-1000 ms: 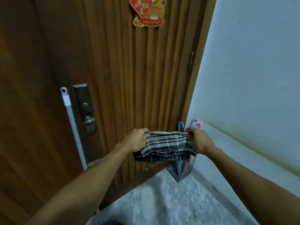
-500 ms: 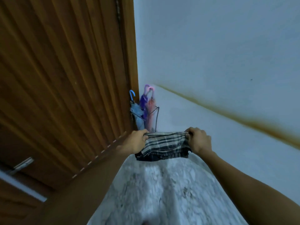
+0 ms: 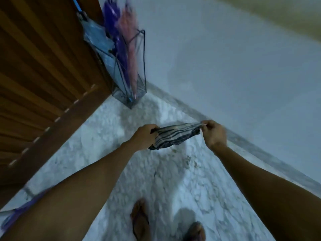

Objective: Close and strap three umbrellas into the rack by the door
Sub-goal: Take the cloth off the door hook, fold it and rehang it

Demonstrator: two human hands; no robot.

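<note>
Both hands hold a striped cloth (image 3: pixel 174 136) over the marble floor (image 3: pixel 173 180): left hand (image 3: pixel 145 136) fisted round one end, right hand (image 3: pixel 214 133) pinching the other w/ fingertips. Wire rack (image 3: pixel 137 70) stands in the corner btwn wooden door (image 3: pixel 43 66) and wall (image 3: pixel 225 58), well apart, w/ three umbrellas inside: blue umbrella (image 3: pixel 99 39), purple umbrella (image 3: pixel 111 20), pink umbrella (image 3: pixel 127 28) (blurry, straps not readable).

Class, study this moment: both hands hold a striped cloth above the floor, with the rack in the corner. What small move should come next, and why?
Probably lower the striped cloth to the floor before the rack. The left hand and right hand hold it stretched, while three umbrellas already stand in the rack.
</note>
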